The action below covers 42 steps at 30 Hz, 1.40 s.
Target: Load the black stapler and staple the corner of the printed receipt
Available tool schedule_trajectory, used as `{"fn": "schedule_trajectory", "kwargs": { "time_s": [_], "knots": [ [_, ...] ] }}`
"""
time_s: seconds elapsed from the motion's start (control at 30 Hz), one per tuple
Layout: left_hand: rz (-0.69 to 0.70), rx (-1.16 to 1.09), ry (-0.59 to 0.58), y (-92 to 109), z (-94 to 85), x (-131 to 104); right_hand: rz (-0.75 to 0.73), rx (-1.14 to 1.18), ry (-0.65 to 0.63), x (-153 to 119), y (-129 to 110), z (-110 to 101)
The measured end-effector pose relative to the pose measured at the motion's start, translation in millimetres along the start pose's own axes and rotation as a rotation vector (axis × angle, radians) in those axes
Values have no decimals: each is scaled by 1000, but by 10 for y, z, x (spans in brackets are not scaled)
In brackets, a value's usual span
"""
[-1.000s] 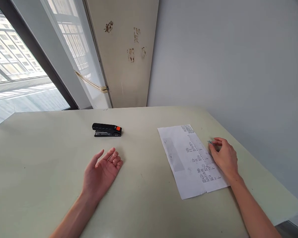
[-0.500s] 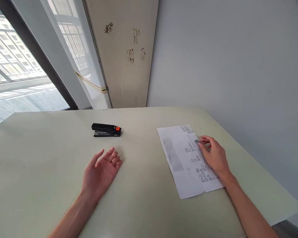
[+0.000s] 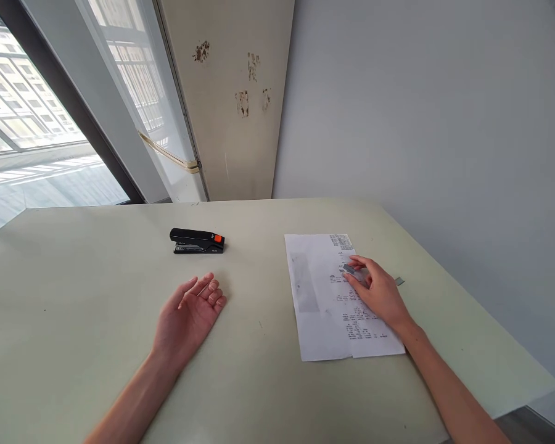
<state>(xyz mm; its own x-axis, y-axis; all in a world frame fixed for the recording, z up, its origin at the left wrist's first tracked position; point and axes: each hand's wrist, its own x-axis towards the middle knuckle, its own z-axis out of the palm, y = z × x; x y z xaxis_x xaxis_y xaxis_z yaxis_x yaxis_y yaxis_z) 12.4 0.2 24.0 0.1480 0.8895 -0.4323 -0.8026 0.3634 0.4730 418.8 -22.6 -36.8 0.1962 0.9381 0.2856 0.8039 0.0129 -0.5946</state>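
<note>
My right hand [image 3: 374, 293] is over the printed paper [image 3: 317, 333], pinching a small grey strip of staples [image 3: 348, 269] between thumb and fingers. A second grey strip [image 3: 399, 281] lies on the table just right of that hand, beyond the paper's edge. My left hand [image 3: 189, 314] rests palm up on the table with loosely curled fingers and nothing in it. Beyond its fingertips sits a black stapler [image 3: 197, 241] with an orange patch at its right end; the two do not touch. The paper lies flat, with a small tear at its near edge.
The pale green table [image 3: 97, 296] spans the view. A grey wall [image 3: 425, 111] runs along its right side. Behind it stand a beige panel [image 3: 235, 148] with brown marks and a window [image 3: 32, 92] at the left.
My right hand has moved left with the strip of staples. The paper has shifted left and turned straighter. A second grey strip now shows right of the hand. My left hand stays still.
</note>
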Motion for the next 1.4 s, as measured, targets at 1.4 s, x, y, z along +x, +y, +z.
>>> {"fn": "schedule_trajectory", "kwargs": {
  "time_s": [1.4],
  "knots": [
    [396, 1610, -269, -162, -48, -110, -278, 357, -325, -469, -1139, 521]
  ]
}}
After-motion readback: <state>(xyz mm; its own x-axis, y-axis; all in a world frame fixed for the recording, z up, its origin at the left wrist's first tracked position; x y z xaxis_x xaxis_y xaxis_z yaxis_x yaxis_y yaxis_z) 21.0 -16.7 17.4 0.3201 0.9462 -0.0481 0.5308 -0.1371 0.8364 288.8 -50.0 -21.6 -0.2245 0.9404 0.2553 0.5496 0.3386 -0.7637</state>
